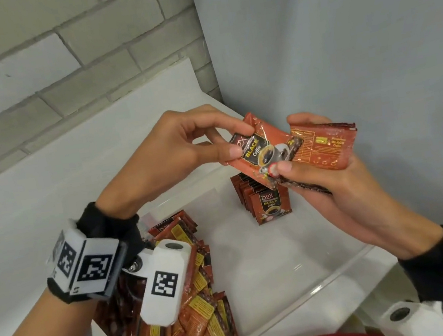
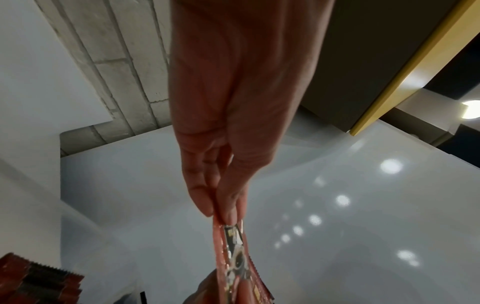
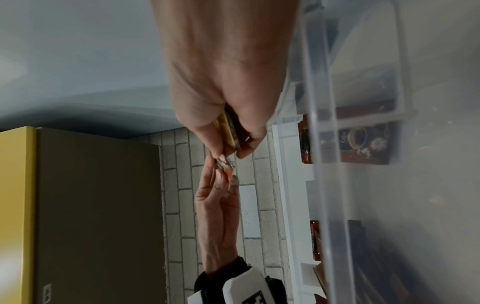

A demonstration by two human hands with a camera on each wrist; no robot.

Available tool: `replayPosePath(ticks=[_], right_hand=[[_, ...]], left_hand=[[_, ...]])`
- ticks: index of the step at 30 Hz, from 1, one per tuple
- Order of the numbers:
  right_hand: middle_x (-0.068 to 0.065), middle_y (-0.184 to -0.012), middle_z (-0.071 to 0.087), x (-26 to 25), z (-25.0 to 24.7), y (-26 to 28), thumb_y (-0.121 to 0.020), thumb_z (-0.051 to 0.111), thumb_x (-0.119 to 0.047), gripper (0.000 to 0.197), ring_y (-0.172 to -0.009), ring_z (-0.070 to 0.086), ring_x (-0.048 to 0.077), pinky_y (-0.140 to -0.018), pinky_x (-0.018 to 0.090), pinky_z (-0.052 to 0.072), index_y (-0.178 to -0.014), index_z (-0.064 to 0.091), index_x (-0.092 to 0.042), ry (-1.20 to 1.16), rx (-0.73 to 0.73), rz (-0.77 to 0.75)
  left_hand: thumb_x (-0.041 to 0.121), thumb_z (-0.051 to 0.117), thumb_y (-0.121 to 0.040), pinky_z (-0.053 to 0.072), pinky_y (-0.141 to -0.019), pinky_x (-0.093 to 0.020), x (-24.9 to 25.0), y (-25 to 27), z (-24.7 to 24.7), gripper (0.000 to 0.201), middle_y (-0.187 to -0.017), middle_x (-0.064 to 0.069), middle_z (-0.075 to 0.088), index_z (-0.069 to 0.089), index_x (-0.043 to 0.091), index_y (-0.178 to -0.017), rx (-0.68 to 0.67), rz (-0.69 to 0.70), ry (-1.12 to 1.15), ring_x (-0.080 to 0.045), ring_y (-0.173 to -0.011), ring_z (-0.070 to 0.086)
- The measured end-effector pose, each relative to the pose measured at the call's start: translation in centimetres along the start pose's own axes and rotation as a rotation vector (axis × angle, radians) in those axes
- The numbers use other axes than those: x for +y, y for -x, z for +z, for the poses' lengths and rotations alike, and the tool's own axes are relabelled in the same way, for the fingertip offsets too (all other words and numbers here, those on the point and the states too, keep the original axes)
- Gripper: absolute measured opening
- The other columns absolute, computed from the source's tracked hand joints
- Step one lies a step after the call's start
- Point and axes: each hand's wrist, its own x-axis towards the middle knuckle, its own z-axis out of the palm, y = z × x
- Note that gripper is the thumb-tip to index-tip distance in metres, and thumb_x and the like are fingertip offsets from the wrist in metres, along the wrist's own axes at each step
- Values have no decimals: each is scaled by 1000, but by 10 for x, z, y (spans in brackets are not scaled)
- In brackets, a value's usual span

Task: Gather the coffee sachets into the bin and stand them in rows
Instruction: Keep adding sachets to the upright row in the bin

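Above the clear plastic bin (image 1: 307, 296) my left hand (image 1: 228, 145) pinches the top end of one red and black coffee sachet (image 1: 262, 148), thumb under it and fingertips over it. My right hand (image 1: 294, 156) grips a small stack of sachets (image 1: 327, 148), with its thumb on the lower end of that same sachet. A short row of sachets (image 1: 263, 200) stands upright at the bin's far right. A loose pile of sachets (image 1: 197, 317) lies at the bin's left. The left wrist view shows the pinched sachet (image 2: 233, 253) edge-on. In the right wrist view both hands meet at the sachet (image 3: 226, 164).
The bin sits on a white counter (image 1: 45, 195) in a corner, with a grey brick wall (image 1: 53, 63) behind and a plain pale wall (image 1: 338, 33) to the right. The bin's near rim (image 1: 333, 278) runs below my right forearm. Bare bin floor (image 1: 258, 263) lies between pile and row.
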Motion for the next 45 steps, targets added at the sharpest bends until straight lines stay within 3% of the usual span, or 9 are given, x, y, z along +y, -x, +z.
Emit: replayPosePath(ticks=[6, 12, 16, 21, 28, 30, 34, 40, 45], right_hand=[[-3, -76, 60, 0, -1, -3, -74, 65, -9, 50, -75, 62, 11, -82, 29, 52, -120, 51, -24, -78, 173, -98], [-7, -72, 58, -1, -2, -2, -76, 66, -16, 45, -72, 61, 10, -86, 31, 50, -118, 52, -27, -49, 217, -121], [-6, -72, 60, -1, -3, -2, -76, 66, -16, 46, -73, 61, 11, -90, 34, 49, -119, 53, -26, -42, 194, -114], [-3, -74, 59, 0, -3, -1, -75, 67, -17, 48, -74, 61, 12, -92, 35, 51, -120, 54, -25, -21, 193, -97], [-5, -75, 59, 0, -3, -2, -73, 68, -19, 47, -76, 61, 12, -93, 37, 51, -118, 56, -28, -4, 193, -77], [-4, -76, 59, 0, -3, -2, -72, 69, -20, 48, -76, 61, 12, -90, 35, 52, -118, 56, -27, -10, 193, -72], [-1, -78, 58, 0, -4, -2, -70, 71, -24, 48, -77, 60, 13, -86, 35, 52, -116, 57, -28, -15, 187, -56], [4, -87, 60, -2, -2, -3, -71, 69, -36, 55, -81, 62, 17, -76, 38, 56, -123, 52, -34, -39, 209, -44], [6, -90, 60, -2, -1, -2, -74, 65, -36, 42, -83, 63, 18, -77, 35, 57, -115, 57, -30, -59, 210, -8]], left_hand=[[15, 72, -78, 51, -81, -23, 8, 3, -11, 21, -100, 6, 66, 74, 14, -100, -246, 38, -94, -17, -82, 64], [17, 69, -88, 46, -78, -19, -11, 1, 25, 19, -96, 6, 60, 76, 22, -105, -609, 41, -367, -9, -87, 59], [12, 65, -90, 33, -74, -7, -34, -4, 53, 22, -90, 8, 49, 74, 19, -109, -700, 87, -535, 0, -78, 45], [2, 63, -87, 28, -71, -1, -49, -10, 68, 22, -90, 2, 45, 75, 10, -105, -630, 159, -607, -1, -79, 35], [-6, 63, -75, 23, -58, -20, -57, -15, 69, 20, -82, 3, 36, 74, 8, -83, -414, 369, -763, -3, -71, 22], [-10, 66, -74, 35, -57, -24, -58, -15, 70, 26, -84, 4, 34, 76, 11, -87, -377, 379, -801, -7, -71, 28], [-10, 69, -71, 28, -53, -22, -57, -13, 73, 32, -84, 1, 33, 77, 15, -88, -332, 364, -886, -15, -66, 35], [-6, 67, -78, 46, -60, -36, -56, -13, 77, 17, -92, -11, 47, 73, 4, -91, -315, 324, -963, -27, -86, 48], [-4, 66, -74, 46, -57, -42, -60, -13, 77, 21, -88, -12, 48, 75, 6, -89, -280, 404, -894, -29, -84, 47]])
